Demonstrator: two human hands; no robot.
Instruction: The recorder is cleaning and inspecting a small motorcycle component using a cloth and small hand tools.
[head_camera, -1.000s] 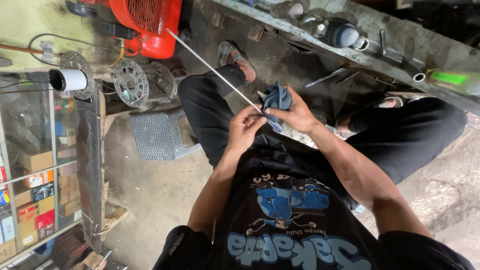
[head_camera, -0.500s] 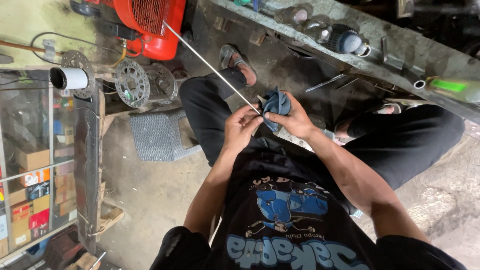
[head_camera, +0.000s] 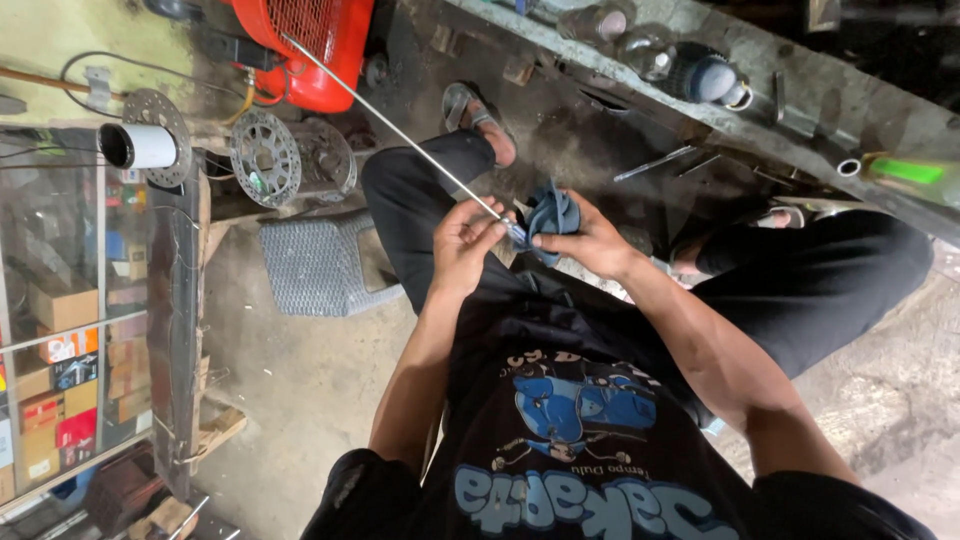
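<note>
Near the middle of the frame, the person's left hand (head_camera: 462, 245) pinches the near end of a long thin silver metal rod (head_camera: 400, 135), its fingers (head_camera: 492, 230) clenched around the shaft. The rod runs from that grip diagonally up and left, ending in front of the red machine housing with a wire grille (head_camera: 320, 40) at the top of the frame. Just to the right, the right hand (head_camera: 590, 240) grasps a crumpled dark blue cloth (head_camera: 548, 212), fingers closed on the fabric, and the cloth touches the rod's near end where the two hands meet. Both hands sit above the person's lap, between knees clad in black trousers (head_camera: 800, 285), with a black printed shirt (head_camera: 570, 420) filling the bottom of the frame.

In the upper left, two round metal brake discs (head_camera: 265, 157) lean against a wooden frame, and a white spool (head_camera: 140, 146) lies on its side further left. A grey woven plastic stool (head_camera: 315, 265) stands on the concrete floor (head_camera: 290, 390) just left of the person's leg. Stacked cardboard boxes behind a glass cabinet (head_camera: 60, 330) fill the left edge. Along the upper right, a grimy metal desk (head_camera: 800, 100) carries jars and a green tube (head_camera: 905, 170). A sandalled foot (head_camera: 480, 110) rests on the floor near the top centre.
</note>
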